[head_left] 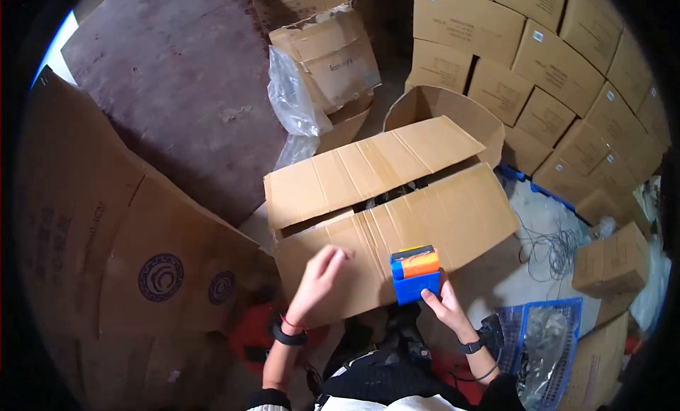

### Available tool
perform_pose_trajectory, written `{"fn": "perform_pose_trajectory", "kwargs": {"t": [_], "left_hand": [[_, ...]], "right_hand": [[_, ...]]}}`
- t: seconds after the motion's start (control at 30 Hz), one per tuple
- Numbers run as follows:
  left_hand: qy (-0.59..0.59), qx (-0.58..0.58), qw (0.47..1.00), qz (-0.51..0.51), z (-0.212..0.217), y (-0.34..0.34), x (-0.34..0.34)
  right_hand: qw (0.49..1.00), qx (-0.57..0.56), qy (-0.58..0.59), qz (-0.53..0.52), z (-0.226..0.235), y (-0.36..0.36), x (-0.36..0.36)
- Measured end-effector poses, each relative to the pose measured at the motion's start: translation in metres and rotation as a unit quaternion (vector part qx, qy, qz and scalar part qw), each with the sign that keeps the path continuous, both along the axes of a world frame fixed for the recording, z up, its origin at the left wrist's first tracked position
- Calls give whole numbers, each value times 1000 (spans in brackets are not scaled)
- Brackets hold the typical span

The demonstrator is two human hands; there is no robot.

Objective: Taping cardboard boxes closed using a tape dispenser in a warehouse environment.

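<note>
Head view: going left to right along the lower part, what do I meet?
Flattened cardboard sheets with round printed marks → left hand resting on the carton flap → blue and orange tape dispenser gripped by the right hand → blue crate → small cardboard box.

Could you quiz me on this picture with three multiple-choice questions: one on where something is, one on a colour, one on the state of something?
1. Where does the left hand rest?
A. On the near flap of the cardboard box
B. On the blue crate
C. On the clear plastic bag

2. What colours is the tape dispenser that the right hand holds?
A. Green and white
B. Blue and orange
C. Red and black

3. How do the two top flaps of the box stand?
A. Torn off
B. Wide open, standing upright
C. Folded down with a dark gap between them

Answers:
1. A, the fingers lie flat on the near flap.
2. B, a blue body with an orange top.
3. C, both flaps lie folded over, with a dark slit left along the seam.
</note>
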State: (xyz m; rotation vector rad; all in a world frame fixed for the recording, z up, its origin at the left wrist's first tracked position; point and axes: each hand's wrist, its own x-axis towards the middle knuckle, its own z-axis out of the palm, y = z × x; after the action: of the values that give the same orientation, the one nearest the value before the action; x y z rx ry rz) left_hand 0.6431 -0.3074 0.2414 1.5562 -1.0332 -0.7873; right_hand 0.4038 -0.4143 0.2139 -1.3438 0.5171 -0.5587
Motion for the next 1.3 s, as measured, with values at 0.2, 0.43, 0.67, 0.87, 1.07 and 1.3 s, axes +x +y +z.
{"fn": "perform_pose_trajectory", "kwargs": {"t": [0.2, 0.43, 0.67, 0.87, 1.07, 1.3], "left_hand": [[-105, -109, 973, -172, 48, -15, -6], [-182, -75, 909, -367, 56, -39, -17], [-188, -53, 887, -418, 55, -75, -36], [-222, -93, 887, -394, 49, -132, -41], [-241, -39, 898, -366, 33, -179, -43], [-141, 125, 895, -404, 36, -201, -67]], "right_hand": [[989, -101, 103, 20, 24, 51, -20], [985, -122, 120, -22, 33, 74, -30], [988, -106, 94, -55, 26, 42, -42], [994, -77, 43, -63, 8, -12, -41], [990, -126, -5, -63, 5, -58, -52], [945, -227, -76, -223, -2, -28, -53]]}}
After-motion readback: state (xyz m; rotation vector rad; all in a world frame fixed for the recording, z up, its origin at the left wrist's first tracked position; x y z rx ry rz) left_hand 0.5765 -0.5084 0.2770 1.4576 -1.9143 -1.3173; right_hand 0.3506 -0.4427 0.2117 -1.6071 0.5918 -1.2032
